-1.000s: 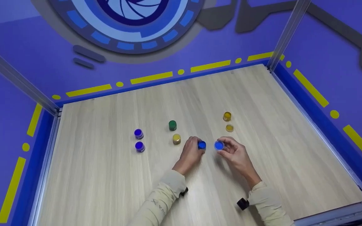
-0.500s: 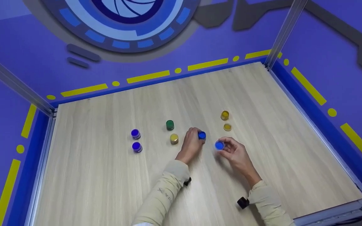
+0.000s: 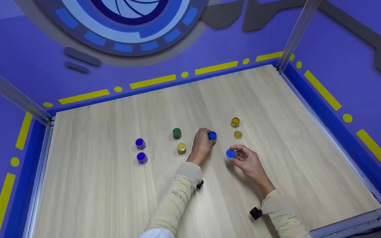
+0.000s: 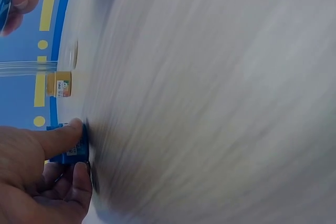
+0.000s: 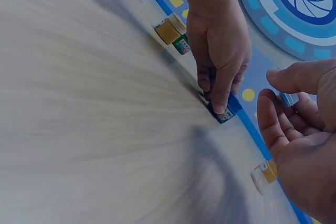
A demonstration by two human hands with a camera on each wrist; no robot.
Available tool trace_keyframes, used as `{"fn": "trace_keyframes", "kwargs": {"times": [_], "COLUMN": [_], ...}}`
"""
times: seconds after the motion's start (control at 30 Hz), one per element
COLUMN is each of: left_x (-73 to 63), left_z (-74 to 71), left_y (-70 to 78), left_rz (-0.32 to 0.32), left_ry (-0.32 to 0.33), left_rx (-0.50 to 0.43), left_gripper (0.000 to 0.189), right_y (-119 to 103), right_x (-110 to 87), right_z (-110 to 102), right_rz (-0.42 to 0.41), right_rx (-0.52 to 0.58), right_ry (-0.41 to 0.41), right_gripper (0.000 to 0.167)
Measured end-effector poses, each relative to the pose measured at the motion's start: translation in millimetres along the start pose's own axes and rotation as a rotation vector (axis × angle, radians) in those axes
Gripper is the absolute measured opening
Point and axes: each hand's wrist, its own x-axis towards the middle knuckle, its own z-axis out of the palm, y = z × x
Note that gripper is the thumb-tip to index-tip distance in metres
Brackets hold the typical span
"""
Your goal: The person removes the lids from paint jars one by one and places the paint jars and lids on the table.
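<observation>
Purple-blue walls (image 3: 164,71) bound a pale wooden table (image 3: 111,185) with two purple jars (image 3: 141,157) at left and a green jar (image 3: 177,133) beyond a yellow jar (image 3: 181,148) nearer the middle. Right of these, the left hand (image 3: 201,144) curls round a blue jar (image 3: 212,135), opened only to its width, probably steadying it with the top uncovered. Nearer and farther right, the right hand (image 3: 248,162) pinches a blue lid (image 3: 230,153) by its edge. At far right, an amber lid (image 3: 238,135) lies just near of an amber jar (image 3: 235,122), perhaps paired by colour.
</observation>
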Motion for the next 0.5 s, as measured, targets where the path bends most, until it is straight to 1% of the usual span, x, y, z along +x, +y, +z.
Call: {"fn": "trace_keyframes", "kwargs": {"times": [0.17,0.33,0.5], "left_x": [8.3,16.3,25.6], "left_z": [-0.4,2.4,3.9], "left_y": [0.3,2.1,5.3], "left_rz": [-0.03,-0.044,-0.051], "left_ry": [0.001,-0.012,-0.023], "left_rx": [0.021,0.037,0.037], "left_gripper": [0.03,0.031,0.03], "right_y": [2,2,1], "right_x": [2.6,5.5,10.0], "right_z": [0,-1,-2], "right_rz": [-0.004,0.015,0.012], "right_rx": [-0.036,-0.072,-0.091], "right_ry": [-0.017,0.002,0.016], "right_gripper": [0.039,0.038,0.037]}}
